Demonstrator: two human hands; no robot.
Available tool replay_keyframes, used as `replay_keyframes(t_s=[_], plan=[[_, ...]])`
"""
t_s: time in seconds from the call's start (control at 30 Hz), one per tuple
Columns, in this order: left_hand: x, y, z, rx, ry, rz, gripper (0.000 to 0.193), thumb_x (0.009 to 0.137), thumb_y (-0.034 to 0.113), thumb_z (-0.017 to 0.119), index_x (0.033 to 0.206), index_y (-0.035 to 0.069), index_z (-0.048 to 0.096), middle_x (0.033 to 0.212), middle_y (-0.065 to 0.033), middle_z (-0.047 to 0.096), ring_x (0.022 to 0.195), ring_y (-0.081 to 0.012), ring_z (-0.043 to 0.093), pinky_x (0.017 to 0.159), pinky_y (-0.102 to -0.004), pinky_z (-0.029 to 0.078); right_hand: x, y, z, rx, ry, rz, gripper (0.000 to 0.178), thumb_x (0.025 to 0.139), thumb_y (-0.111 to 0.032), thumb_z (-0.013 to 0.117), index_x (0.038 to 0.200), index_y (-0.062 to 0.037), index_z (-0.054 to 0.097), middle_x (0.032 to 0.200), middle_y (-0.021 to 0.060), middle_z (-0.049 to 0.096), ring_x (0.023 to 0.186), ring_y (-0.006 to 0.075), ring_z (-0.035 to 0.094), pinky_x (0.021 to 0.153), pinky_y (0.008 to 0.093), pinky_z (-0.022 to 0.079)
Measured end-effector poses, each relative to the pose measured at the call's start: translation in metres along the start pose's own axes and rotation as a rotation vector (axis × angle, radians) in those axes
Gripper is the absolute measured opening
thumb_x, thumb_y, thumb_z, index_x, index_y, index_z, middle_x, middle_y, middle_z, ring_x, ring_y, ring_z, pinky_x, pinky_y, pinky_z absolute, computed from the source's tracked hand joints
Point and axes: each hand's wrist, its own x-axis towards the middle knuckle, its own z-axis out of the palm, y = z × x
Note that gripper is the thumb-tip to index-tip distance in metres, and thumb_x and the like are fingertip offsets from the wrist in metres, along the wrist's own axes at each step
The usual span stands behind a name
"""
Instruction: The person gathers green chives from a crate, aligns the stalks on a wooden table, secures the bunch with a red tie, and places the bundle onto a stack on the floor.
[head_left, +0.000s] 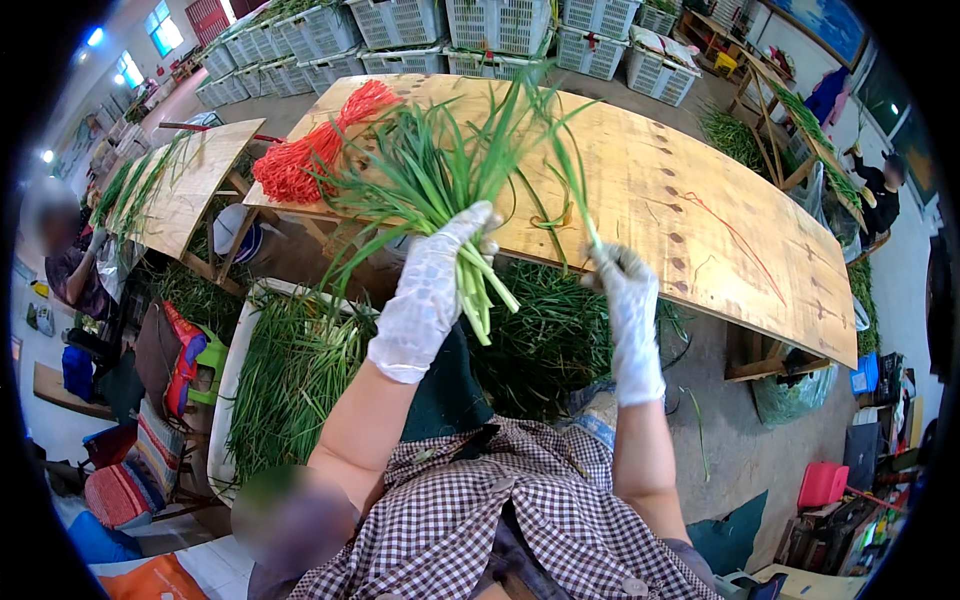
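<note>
My left hand (425, 295), in a white glove, is closed around a bunch of garlic chives (440, 165). The leaves fan up over the table edge, and the pale cut ends point down below the fist. To its right, my gloved right hand (628, 310) pinches a thin strand of chives (578, 190) near its pale end, its leaf tips reaching up beside the bunch. Both hands are above the near edge of the wooden table (650, 190). A heap of red ties (318, 150) lies on the table's left end, behind the bunch.
A white tub (240, 350) of chives stands at my left; a pile of greens (545, 335) lies below the table. One loose red tie (735, 240) is on the right of the tabletop. Stacked white crates (500, 25) line the back. A co-worker (75, 250) sits far left, another (885, 195) far right.
</note>
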Motion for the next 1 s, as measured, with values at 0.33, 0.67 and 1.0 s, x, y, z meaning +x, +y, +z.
replay_keyframes(t_s=[0.33,0.67,1.0], plan=[[0.015,-0.047,-0.010,0.307,0.030,-0.061,0.023,0.071,0.011,0.081,0.086,0.001,0.067,0.064,-0.0048,0.063,0.050,-0.0133,0.057,0.045,-0.0255,0.045,-0.072,0.053,0.010,-0.015,-0.118,-0.191,0.025,0.079,-0.007,0.074,0.103,-0.0002,0.070,0.097,0.0088,0.070,0.084,0.0115,0.064,0.075,0.0240,0.053],[0.000,-0.064,-0.009,0.256,0.033,0.059,0.026,0.069,-0.007,0.077,0.090,-0.001,0.063,0.073,-0.0077,0.066,0.053,-0.0142,0.060,0.047,-0.0238,0.048,-0.054,0.038,0.035,0.284,-0.181,0.165,0.021,0.086,-0.010,0.068,0.101,0.0044,0.066,0.096,0.0088,0.068,0.076,0.0106,0.064,0.069,0.0227,0.052],[-0.032,0.014,-0.013,0.277,0.043,0.278,0.021,0.071,-0.004,0.074,0.089,-0.003,0.063,0.074,-0.0083,0.066,0.058,-0.0131,0.061,0.055,-0.0226,0.050,-0.055,0.084,-0.026,-1.174,-0.994,-0.202,0.026,0.078,-0.035,0.065,0.080,-0.0096,0.070,0.079,0.0117,0.069,0.075,0.0280,0.067,0.070,0.0370,0.054]])
